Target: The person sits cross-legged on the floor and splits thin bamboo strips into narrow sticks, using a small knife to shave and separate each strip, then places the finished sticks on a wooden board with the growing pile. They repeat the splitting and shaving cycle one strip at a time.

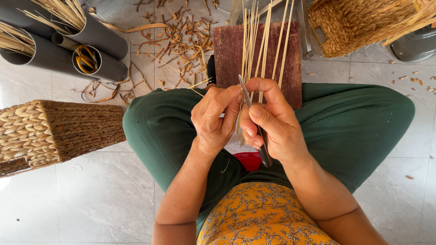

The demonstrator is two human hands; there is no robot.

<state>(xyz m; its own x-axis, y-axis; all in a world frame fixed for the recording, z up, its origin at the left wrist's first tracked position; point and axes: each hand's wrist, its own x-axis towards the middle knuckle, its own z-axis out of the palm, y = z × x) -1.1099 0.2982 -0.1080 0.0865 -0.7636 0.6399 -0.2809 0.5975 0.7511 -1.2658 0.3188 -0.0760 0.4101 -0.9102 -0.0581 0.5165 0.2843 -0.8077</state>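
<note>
Left hand (212,119) pinches the bundle of thin pale bamboo splints (259,50); right hand (268,124) is closed around a dark-handled knife (255,123). Splints look light, springy, brittle; best held low, near the blade.

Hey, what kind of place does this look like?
Probably a home basket-weaving workspace on a tiled floor: woven straw baskets, grey plastic pipes holding cane strips, and both hands splitting thin pale bamboo strips with a slim metal knife.

Board (227,54) sat on the floor (91,199) ahead of the knees, sticks (263,41) lying across it. Pipes (54,54) far left, one basket (50,131) left, another basket (354,22) far right.
</note>
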